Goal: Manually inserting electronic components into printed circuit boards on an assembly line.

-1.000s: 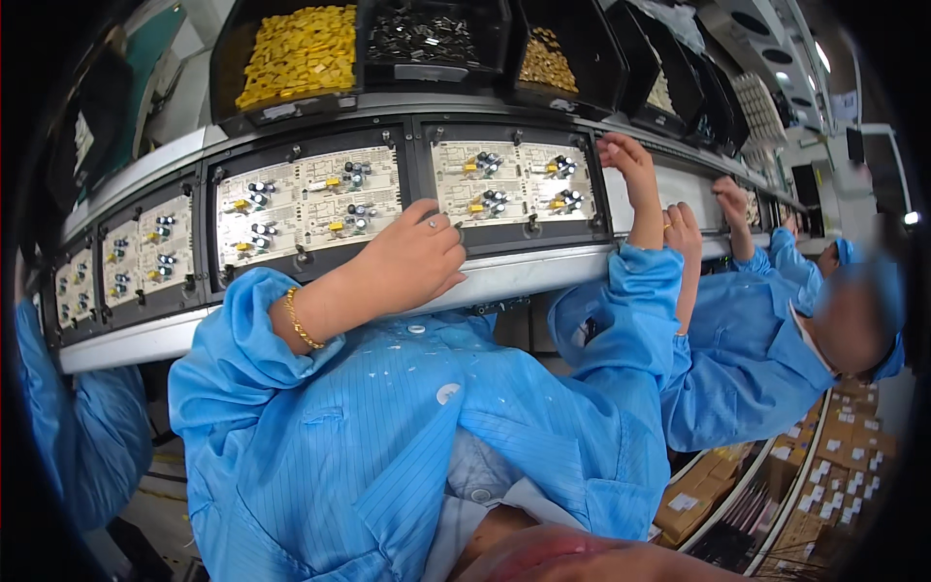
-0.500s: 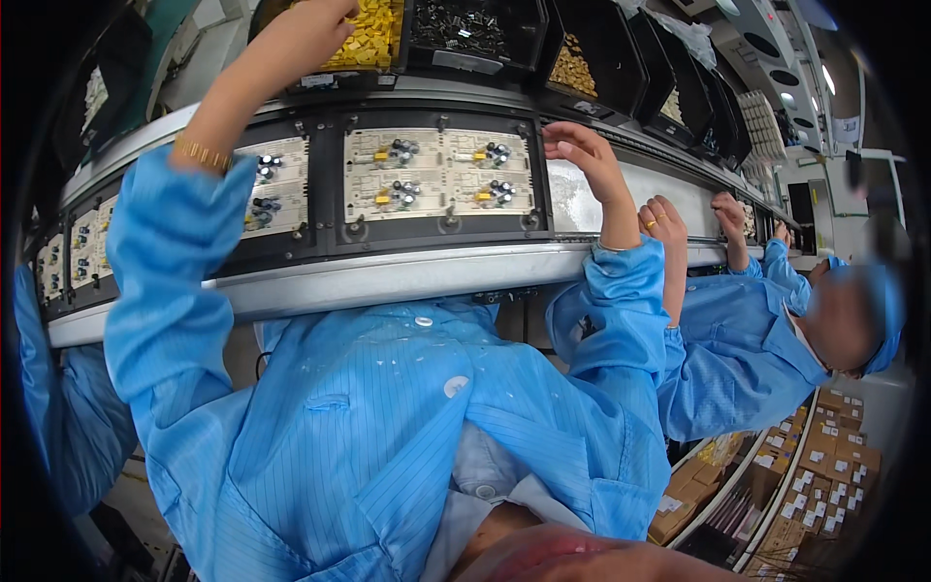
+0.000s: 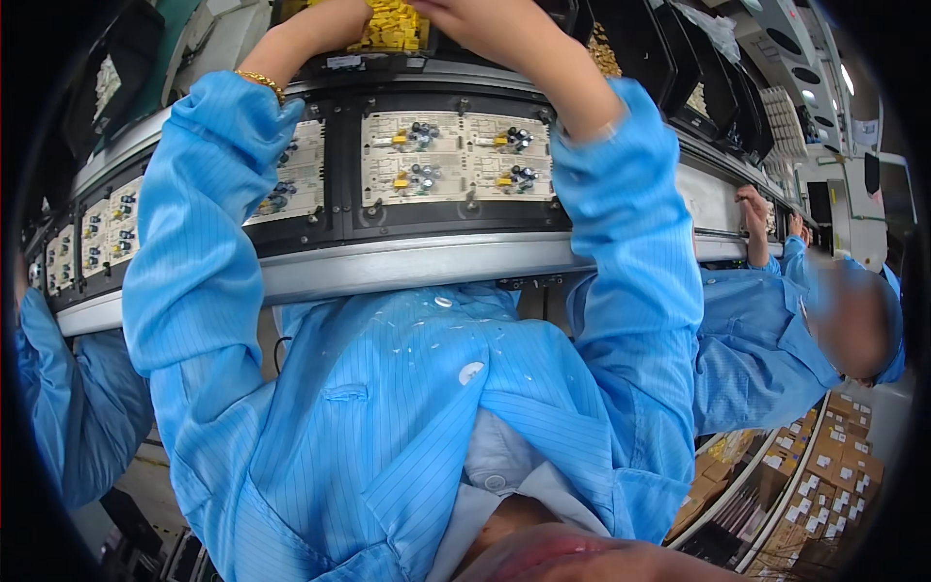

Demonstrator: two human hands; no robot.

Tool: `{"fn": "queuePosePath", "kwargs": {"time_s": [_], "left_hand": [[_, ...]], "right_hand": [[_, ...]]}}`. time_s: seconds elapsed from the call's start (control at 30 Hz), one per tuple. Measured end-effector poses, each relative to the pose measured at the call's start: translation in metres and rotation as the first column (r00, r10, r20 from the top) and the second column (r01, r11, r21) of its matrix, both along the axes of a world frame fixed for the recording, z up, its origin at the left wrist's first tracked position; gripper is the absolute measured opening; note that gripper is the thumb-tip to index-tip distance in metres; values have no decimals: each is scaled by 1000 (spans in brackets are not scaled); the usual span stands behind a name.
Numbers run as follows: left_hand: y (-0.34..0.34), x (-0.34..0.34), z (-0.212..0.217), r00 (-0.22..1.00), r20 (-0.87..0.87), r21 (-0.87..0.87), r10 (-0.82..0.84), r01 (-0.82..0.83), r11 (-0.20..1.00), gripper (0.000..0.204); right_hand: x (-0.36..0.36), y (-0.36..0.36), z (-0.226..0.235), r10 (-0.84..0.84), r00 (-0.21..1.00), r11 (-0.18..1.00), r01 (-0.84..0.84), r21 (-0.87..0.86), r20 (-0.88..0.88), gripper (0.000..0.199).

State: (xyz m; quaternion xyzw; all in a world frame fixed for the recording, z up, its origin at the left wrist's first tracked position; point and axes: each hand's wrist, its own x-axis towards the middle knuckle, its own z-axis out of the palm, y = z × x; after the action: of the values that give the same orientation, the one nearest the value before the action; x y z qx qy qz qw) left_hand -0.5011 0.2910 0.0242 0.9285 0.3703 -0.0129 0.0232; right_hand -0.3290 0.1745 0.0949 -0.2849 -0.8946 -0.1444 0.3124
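Both hands are at the top edge of the view, at a black bin (image 3: 383, 64) of small yellow block-shaped parts (image 3: 398, 29). My left hand (image 3: 339, 17) is at the bin's left side, its fingers mostly cut off by the frame. From the right, my right hand (image 3: 461, 14) reaches across to the same bin; its fingertips are also out of sight. Whether either hand holds a part is not visible. Below them, a panel of pale circuit boards (image 3: 459, 160) fitted with yellow, black and blue components lies in a black frame on the line.
A metal rail (image 3: 417, 264) runs along the near side of the line. More board panels (image 3: 109, 231) sit to the left. A bin of tan parts (image 3: 603, 56) stands behind my right forearm. At the right a co-worker in blue (image 3: 752, 320) has a hand (image 3: 753, 209) over the line.
My right hand has swung up and left from the line to the yellow-parts bin. My left hand stays by that bin. The co-worker's ringed hand is no longer visible behind my right arm.
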Motion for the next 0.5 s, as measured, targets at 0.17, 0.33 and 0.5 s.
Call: {"fn": "queuePosePath", "kwargs": {"time_s": [0.17, 0.33, 0.5], "left_hand": [[-15, 2, 16, 974, 225, -94, 12, 10, 996, 28], [12, -3, -7, 977, 84, -109, 194, -185, 977, 27], [-8, 8, 23, 983, 10, -146, 182, -178, 973, 24]], "right_hand": [[-70, 44, -19, -549, 458, 626, 780, -19, 699, 16], [-66, 72, -58, -473, 640, 739, 663, -123, 605, 18], [-35, 80, -70, -407, 759, 825, 544, -151, 508, 17]]}}
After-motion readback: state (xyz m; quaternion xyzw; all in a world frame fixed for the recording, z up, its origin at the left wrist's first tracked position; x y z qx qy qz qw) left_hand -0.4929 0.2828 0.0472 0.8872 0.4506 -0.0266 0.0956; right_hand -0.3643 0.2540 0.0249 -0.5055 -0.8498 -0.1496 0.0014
